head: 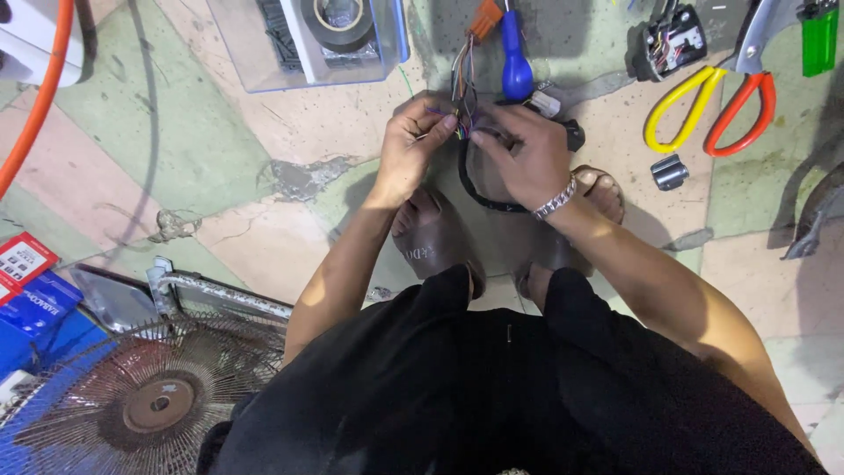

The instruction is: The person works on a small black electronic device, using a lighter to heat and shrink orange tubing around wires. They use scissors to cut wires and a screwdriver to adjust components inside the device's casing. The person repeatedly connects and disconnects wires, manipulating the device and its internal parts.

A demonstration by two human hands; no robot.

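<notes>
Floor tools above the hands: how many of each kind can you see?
Blue-handled screwdriver: 1
Snips with yellow and orange handles: 1
Roll of black tape in the clear box: 1
Green lighter: 1
Total: 4

Our clothes and bare arms

We wear black shorts (492,387) and dark sandals (435,242); a silver chain bracelet (556,199) circles our right wrist; our forearms are bare, sleeveless.

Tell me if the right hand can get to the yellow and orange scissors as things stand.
Probably yes. The scissors lie on open floor off to the right of the right hand, with nothing between them. But that hand is holding the wires, so it would have to let go.
</notes>
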